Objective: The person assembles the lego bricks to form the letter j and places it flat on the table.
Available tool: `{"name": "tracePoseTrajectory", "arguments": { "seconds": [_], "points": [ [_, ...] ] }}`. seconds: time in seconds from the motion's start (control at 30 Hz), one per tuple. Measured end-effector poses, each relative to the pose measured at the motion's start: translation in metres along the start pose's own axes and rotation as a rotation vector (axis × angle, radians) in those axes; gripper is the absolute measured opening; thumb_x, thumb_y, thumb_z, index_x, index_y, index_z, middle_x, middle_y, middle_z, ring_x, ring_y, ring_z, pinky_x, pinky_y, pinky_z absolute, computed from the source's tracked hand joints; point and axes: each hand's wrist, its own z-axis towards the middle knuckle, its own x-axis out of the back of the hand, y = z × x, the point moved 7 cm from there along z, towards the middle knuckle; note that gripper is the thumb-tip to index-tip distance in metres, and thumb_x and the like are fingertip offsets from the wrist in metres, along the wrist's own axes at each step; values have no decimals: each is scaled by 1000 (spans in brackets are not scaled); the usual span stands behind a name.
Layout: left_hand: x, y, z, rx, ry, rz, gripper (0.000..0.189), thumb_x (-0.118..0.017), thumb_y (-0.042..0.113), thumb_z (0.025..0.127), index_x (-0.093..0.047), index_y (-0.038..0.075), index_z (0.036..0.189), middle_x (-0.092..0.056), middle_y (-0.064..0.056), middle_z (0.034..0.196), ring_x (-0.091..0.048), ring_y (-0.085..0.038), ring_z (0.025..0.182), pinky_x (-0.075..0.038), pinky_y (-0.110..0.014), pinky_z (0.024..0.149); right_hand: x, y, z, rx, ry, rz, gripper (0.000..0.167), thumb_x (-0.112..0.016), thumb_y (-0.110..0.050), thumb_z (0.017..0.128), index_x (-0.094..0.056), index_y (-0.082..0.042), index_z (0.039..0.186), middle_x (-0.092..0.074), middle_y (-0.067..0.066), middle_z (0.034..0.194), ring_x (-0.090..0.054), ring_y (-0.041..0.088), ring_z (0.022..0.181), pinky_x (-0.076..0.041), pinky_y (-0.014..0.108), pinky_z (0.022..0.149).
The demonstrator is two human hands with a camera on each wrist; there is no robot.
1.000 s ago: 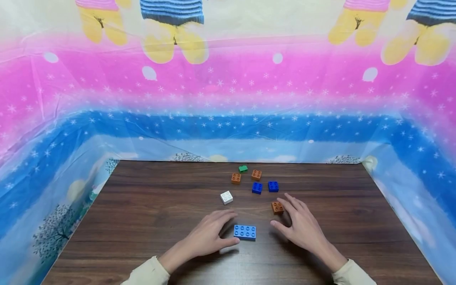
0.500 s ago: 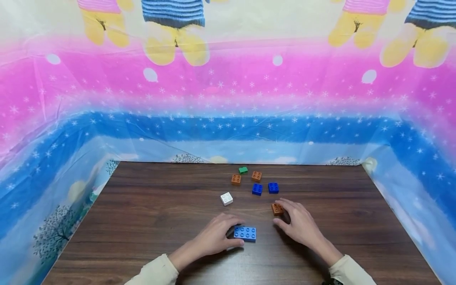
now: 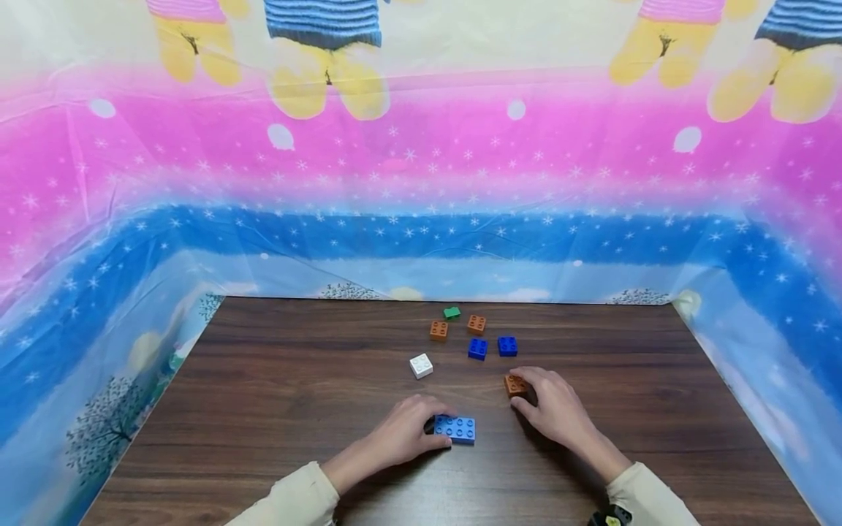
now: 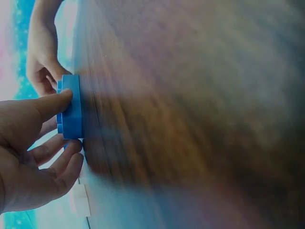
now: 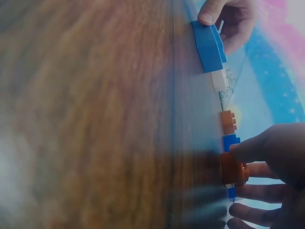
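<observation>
My left hand holds the left end of a light blue eight-stud building brick, thumb on its near side and fingers behind. In the left wrist view the thumb lies flat against the side of that blue brick. Farther right, my right hand pinches an orange four-stud brick between thumb and index finger. The right wrist view has the thumb at the near face of the orange brick, with the other fingers spread beyond it. Both bricks are low at the wooden table.
A white brick lies ahead of my left hand. Beyond are two dark blue bricks, two more orange bricks and a small green brick. A printed cloth hangs along the table's back and sides.
My left hand has moved right, its thumb and fingers coming round the end of the light blue brick. My right thumb and index finger have closed in on the orange brick.
</observation>
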Motion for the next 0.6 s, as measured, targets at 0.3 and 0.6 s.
{"name": "tracePoseTrajectory", "arguments": {
  "seconds": [0.3,0.6],
  "points": [
    [1,-3,10,-3,16,3,37,-83,24,86,-75,11,119,-75,-2,115,-67,-20,108,-51,-41,94,-1,5,4,-17,-14,-5,41,-83,-17,87,-71,-7,125,-72,13,120,-67,31,106,-53,53,88],
    [5,-10,25,28,16,-1,36,-81,24,89,-75,11,122,-74,-5,116,-67,-23,109,-53,-42,91,-1,5,6,-13,1,-15,40,-83,-15,86,-72,-9,123,-72,11,118,-66,29,101,-54,50,83]
  ]
}}
